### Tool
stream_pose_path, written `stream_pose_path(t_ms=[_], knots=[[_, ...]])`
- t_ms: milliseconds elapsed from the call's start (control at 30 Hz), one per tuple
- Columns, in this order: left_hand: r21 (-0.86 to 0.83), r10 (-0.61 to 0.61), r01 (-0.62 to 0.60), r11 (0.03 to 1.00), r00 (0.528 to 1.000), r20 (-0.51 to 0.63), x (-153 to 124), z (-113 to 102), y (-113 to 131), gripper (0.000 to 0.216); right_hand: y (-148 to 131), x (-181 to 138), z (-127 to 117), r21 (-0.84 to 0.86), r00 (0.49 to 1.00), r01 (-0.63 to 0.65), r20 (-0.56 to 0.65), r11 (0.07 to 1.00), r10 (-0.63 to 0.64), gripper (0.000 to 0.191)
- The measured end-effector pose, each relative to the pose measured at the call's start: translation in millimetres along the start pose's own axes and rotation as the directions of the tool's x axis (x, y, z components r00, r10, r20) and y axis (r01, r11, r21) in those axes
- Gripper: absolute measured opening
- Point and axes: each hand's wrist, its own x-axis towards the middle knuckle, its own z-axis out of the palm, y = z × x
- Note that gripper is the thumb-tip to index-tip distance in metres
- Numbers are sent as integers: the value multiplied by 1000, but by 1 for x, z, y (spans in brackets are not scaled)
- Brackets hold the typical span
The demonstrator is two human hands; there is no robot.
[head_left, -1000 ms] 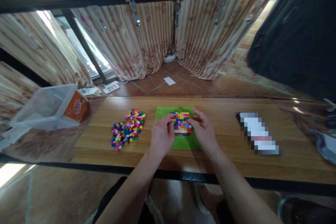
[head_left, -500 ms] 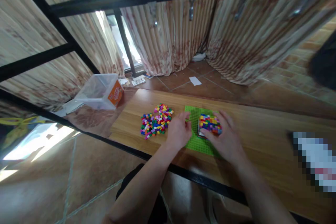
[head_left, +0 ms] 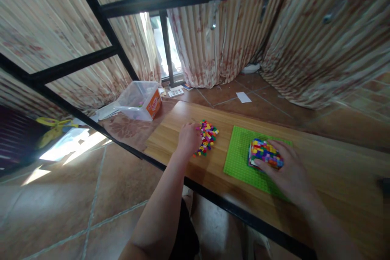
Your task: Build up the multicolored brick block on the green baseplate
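Head view: left hand (head_left: 188,140) curls into the loose brick pile (head_left: 209,136) at the left of the table (head_left: 329,174), its grip hidden. Right hand (head_left: 288,170) clasps the brick block (head_left: 263,152) on the green baseplate (head_left: 239,162), right of the pile.

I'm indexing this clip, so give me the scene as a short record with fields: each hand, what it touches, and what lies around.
Surface: wooden table
Left: left hand lies on the near-left edge of the pile of small coloured plastic bricks; its fingers are hidden
Right: right hand cupped around the multicoloured brick block
Base: the block stands on the flat green studded baseplate
Aside: clear plastic box with orange label, beyond the table's left end
Background: striped curtains
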Motion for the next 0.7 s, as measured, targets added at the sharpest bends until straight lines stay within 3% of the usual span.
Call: stream_pose_path(t_ms=[100,233,500,600,700], knots=[[79,36,-41,996,998,55,3,0,-9,28,6,1,-5,44,999,-10,34,999,8,60],[116,101,-112,987,990,96,1,5,-3,24,13,2,-11,60,994,-60,94,996,55,59],[130,75,-86,988,993,86,3,7,1,16,15,1,-18,157,977,-144,180,977,115,62],[18,56,-57,998,998,29,3,6,-1,16,13,1,-19,168,974,-138,201,976,103,60],[-278,36,-28,960,999,22,1,7,2,18,11,2,-20,191,977,-92,206,977,52,57]])
